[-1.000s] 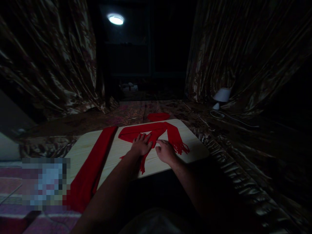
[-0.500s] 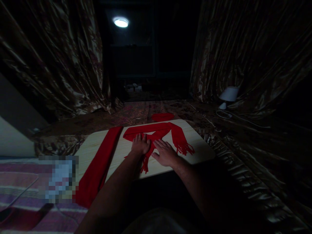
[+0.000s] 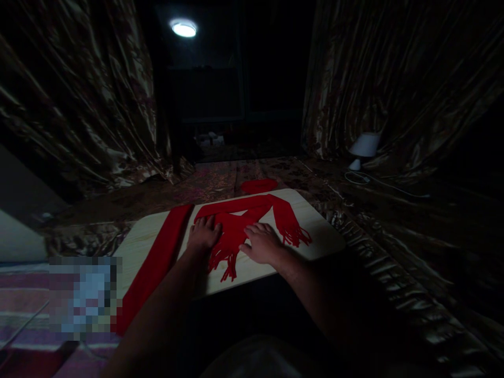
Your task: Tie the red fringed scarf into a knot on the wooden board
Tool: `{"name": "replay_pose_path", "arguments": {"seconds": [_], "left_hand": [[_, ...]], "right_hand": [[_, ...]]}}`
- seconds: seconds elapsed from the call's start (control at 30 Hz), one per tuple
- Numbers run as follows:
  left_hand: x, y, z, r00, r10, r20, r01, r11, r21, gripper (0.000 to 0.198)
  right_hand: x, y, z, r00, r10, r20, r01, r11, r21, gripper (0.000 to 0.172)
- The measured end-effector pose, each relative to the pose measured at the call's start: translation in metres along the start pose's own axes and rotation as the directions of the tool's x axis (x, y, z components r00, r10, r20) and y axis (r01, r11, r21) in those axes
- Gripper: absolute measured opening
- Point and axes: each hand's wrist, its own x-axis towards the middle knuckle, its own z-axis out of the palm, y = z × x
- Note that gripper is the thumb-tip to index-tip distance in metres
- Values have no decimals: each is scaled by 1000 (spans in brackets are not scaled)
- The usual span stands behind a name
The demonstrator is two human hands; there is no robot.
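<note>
A red fringed scarf [image 3: 252, 218] lies folded on a pale wooden board [image 3: 318, 239] in a dim room. My left hand [image 3: 203, 234] rests flat on the scarf's left part, fingers stretched out. My right hand [image 3: 263, 243] lies flat on its right side, fingers spread. Between the two hands a fringed end [image 3: 224, 260] points toward me. A second fringed end [image 3: 293, 236] lies to the right of my right hand. Another long red scarf [image 3: 155, 262] runs along the board's left side and hangs over its near edge.
A small red folded cloth [image 3: 259, 185] lies beyond the board on the patterned floor covering. A white lamp [image 3: 364, 147] with a cable stands at the right by shiny curtains. A striped blanket [image 3: 23, 315] lies at the lower left. A ceiling light [image 3: 184, 29] glows above.
My two hands have moved apart across the scarf, the left sliding left and the right staying to the right, flattening the cloth and uncovering the fringed end between them.
</note>
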Motion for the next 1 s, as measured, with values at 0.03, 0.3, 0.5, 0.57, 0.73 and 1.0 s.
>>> {"name": "replay_pose_path", "arguments": {"seconds": [0.03,0.3,0.5,0.57,0.73,1.0], "left_hand": [[1,0,1,1000,-5,-5,5,1000,-4,74],[2,-1,-4,999,4,42,-5,1000,22,68],[-2,2,-10,997,28,70,-32,998,51,63],[-2,2,-10,997,15,71,-18,999,43,65],[1,0,-5,997,6,76,-8,1000,27,71],[5,-1,-2,995,-25,97,24,1000,10,78]], "right_hand": [[9,-4,-4,1000,-1,7,1,1000,-28,57],[77,-15,9,986,-46,160,37,998,59,67],[75,-7,24,966,-27,258,3,996,92,75],[78,0,22,963,-25,268,-6,993,115,77],[78,33,19,960,209,186,-222,974,50,91],[88,57,18,964,200,175,-191,979,-68,90]]}}
